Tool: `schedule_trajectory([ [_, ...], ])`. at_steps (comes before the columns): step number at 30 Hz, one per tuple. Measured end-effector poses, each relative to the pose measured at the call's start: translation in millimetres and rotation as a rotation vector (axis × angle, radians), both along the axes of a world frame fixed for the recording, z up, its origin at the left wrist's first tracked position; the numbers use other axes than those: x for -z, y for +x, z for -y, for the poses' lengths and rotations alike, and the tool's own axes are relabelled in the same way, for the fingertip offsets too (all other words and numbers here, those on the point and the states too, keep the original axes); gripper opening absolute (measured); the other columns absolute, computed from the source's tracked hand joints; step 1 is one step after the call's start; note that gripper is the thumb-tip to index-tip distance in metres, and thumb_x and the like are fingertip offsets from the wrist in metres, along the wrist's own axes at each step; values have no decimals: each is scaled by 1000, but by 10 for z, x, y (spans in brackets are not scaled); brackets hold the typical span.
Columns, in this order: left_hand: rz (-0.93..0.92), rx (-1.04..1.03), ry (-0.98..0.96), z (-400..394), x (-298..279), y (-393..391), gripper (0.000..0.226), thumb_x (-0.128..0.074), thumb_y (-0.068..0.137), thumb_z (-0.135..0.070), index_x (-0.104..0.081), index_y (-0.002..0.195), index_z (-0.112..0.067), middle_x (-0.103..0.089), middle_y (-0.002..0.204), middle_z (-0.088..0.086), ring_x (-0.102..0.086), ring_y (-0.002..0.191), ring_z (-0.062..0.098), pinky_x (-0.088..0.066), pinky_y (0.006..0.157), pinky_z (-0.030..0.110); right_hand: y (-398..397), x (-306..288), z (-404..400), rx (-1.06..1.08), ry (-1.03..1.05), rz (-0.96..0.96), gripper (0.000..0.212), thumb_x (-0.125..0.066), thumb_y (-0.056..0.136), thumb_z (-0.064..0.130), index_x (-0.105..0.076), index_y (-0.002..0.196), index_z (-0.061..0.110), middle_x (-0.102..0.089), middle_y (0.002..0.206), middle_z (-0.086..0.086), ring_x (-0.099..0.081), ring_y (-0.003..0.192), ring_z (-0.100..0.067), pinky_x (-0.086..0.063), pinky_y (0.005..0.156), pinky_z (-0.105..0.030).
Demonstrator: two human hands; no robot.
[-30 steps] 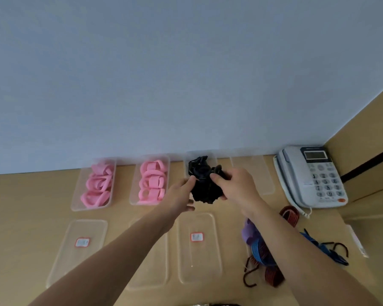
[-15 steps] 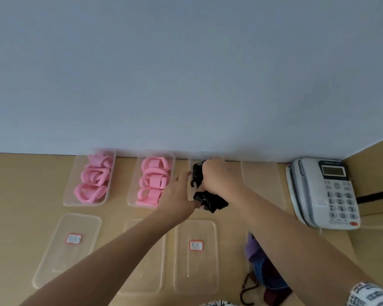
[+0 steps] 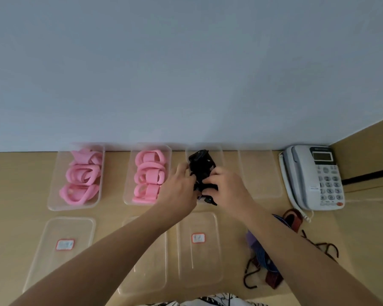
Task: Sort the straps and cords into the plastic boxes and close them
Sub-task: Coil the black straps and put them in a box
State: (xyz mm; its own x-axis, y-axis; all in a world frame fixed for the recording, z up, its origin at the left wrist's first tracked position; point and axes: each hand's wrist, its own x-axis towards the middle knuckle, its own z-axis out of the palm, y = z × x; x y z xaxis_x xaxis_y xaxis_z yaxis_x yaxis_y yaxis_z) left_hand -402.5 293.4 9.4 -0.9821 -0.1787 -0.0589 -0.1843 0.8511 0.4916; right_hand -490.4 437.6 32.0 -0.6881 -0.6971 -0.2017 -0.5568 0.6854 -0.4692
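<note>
Head view shows the black strap bundle (image 3: 201,171) lying lengthwise in the third clear box (image 3: 219,151), directly under and beyond the fingertips; left hand (image 3: 179,186) pinches its left edge, right hand (image 3: 223,186) grips its near end, equally close. Left of them, two boxes (image 3: 53,195) hold pink straps (image 3: 82,175); the box right of them (image 3: 261,173) looks empty.
</note>
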Motion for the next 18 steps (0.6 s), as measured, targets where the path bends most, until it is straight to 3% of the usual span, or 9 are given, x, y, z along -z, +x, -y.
schedule_trajectory([
  [5,11,7,-55,-9,42,-62,38,-69,87,-31,-63,120,-12,-42,140,12,-47,122,31,-43,103,37,93,135,-24,42,-124,-131,18,-81,78,7,-80,97,6,-74,91,-9,-69,84,-30,-53,74,-33],
  [8,11,107,-38,10,71,-143,78,-71,84,-27,-36,151,-7,-24,162,15,-21,151,34,-24,123,39,137,154,-53,-4,-166,-197,17,-79,82,11,-80,99,8,-74,92,-4,-68,86,-25,-54,77,-31],
  [10,47,153,-41,46,90,-211,94,-68,85,-32,-17,159,-3,-12,168,16,-3,157,33,-11,127,42,108,131,-139,-66,-141,-170,28,-74,87,23,-75,112,9,-73,103,-1,-64,97,-22,-53,85,-32],
  [14,22,173,44,86,69,-325,96,-76,74,-26,-27,152,-1,-29,161,15,-19,154,33,-22,124,43,73,117,-288,-148,-28,-191,42,-77,83,24,-70,122,11,-73,112,1,-63,102,-24,-52,90,-35],
  [16,7,174,76,96,58,-381,101,-80,67,-27,-28,149,1,-36,155,15,-29,149,35,-28,121,43,74,142,-235,-133,-35,-207,32,-78,82,15,-74,114,11,-75,104,0,-64,95,-25,-54,83,-33],
  [18,48,211,27,112,60,-436,116,-81,68,-39,-16,156,-1,-27,162,14,-21,152,34,-22,123,45,68,178,-173,-117,-66,-218,19,-77,80,6,-77,98,11,-75,87,-2,-65,80,-27,-55,68,-35],
])
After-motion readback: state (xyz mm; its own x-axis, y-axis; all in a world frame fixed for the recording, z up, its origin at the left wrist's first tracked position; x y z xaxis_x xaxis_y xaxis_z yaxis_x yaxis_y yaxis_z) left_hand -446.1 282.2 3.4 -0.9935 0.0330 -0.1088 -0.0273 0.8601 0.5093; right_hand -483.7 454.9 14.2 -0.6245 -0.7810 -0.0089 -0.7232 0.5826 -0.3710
